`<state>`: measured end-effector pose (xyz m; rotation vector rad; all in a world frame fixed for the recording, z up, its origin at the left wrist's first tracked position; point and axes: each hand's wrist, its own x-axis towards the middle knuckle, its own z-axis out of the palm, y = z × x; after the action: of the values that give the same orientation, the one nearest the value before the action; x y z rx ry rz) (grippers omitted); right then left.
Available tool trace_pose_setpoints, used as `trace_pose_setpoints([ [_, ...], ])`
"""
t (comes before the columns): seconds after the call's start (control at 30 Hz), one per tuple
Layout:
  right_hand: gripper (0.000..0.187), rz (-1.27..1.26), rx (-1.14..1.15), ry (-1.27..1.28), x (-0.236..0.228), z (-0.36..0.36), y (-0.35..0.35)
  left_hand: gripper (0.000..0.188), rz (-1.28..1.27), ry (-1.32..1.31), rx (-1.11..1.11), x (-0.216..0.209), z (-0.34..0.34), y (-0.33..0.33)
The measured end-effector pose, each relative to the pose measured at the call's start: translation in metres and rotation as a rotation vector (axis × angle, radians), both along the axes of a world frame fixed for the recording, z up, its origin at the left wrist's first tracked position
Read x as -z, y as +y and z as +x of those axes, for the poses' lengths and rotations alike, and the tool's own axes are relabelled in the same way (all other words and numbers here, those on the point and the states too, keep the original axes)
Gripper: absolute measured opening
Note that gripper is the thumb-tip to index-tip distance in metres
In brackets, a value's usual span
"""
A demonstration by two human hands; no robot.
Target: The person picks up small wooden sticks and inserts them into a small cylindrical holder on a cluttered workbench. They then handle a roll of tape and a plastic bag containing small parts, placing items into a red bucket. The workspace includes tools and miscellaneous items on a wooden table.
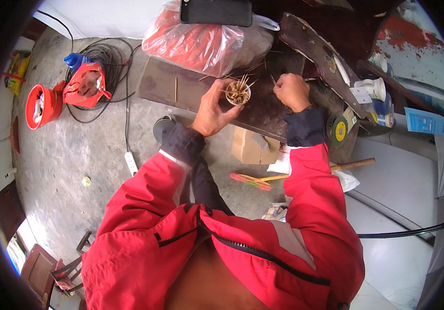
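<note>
The person's left hand [213,109] curves fingers and thumb around a small round white cup [249,94], packed with thin pale wooden sticks [237,94], over the dark brown tabletop [159,85]. The right hand [292,93], just across, has its fingers curled in beside a thin dark stick [272,79]; from where I stand I can't tell whether they grip it

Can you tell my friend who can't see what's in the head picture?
A person's left hand holds a small white cup of thin wooden sticks at a dark table, the right hand nearby. Beyond is a clear plastic bag with something red inside.
</note>
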<state>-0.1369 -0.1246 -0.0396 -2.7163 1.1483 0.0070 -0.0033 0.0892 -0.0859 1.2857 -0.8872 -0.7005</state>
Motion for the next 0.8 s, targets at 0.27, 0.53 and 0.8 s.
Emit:
trace_pose_setpoints([
  [0.27,0.011,0.852,0.214,-1.195,-0.02,0.001,0.083,0.056,-0.008,0.089,0.021,0.002,-0.002,-0.001],
  [0.53,0.007,0.562,0.075,-1.102,-0.009,0.015,0.105,0.059,-0.081,0.093,-0.037,-0.001,-0.007,-0.005],
  [0.8,0.017,0.476,0.065,-0.968,-0.011,0.002,0.11,0.059,-0.066,0.124,-0.035,-0.005,-0.005,-0.002],
])
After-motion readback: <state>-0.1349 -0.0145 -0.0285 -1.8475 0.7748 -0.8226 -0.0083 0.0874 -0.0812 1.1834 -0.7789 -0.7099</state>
